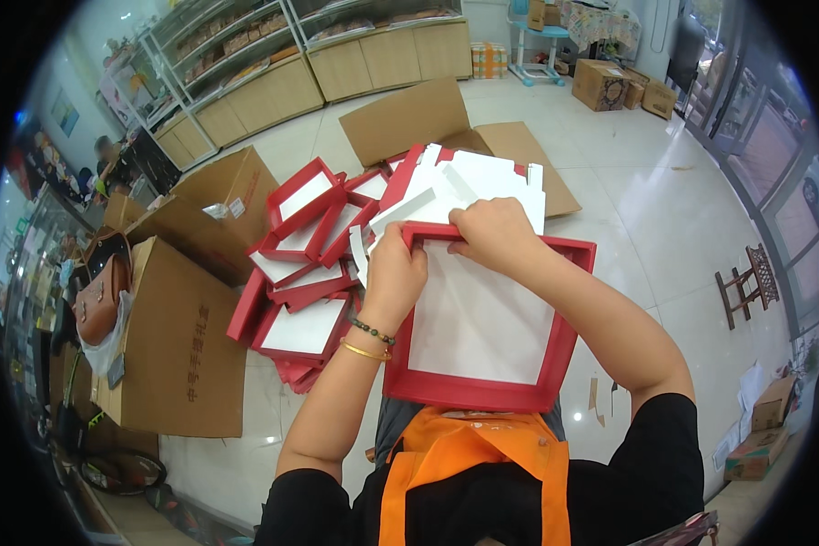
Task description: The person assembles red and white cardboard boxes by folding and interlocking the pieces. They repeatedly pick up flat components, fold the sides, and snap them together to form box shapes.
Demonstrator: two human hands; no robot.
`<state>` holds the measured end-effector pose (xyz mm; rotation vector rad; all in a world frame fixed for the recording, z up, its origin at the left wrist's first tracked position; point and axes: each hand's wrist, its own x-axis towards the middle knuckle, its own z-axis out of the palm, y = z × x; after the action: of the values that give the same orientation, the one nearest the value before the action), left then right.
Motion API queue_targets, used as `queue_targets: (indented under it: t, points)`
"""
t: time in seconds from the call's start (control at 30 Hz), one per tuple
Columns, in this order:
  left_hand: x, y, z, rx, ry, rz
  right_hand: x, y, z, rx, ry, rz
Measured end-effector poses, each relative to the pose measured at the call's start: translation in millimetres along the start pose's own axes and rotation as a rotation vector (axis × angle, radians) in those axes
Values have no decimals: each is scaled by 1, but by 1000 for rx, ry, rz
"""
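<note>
A red box tray (469,395) with a white inner base rests on my lap, its open side facing up. My left hand (397,278) is closed around the tray's far left corner, thumb on the inside. At the far rim my right hand (493,233) is closed too, fingers bent over the red edge and thumb inside. Just beyond the tray lie several white and red flat folded box pieces (502,178), partly covered by my hands. To the left is a loose heap of red box trays with white bases (306,325).
An open cardboard carton (409,118) stands behind the flat pieces. At left, a large carton (191,346) has a brown handbag (103,300) on top. A small wooden stool (749,282) stands at right. Display shelves (246,41) line the back, and a person (109,166) is far left.
</note>
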<state>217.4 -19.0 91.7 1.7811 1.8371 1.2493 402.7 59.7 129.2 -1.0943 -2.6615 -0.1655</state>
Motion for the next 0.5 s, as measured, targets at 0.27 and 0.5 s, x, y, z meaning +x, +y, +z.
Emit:
queue_targets:
  t: [0.27, 0.5]
  points:
    - [-2, 19, 7, 219, -16, -88, -4, 4, 5, -38, -24, -48]
    - [2, 20, -1, 252, -4, -16, 10, -17, 12, 112, 218, -155]
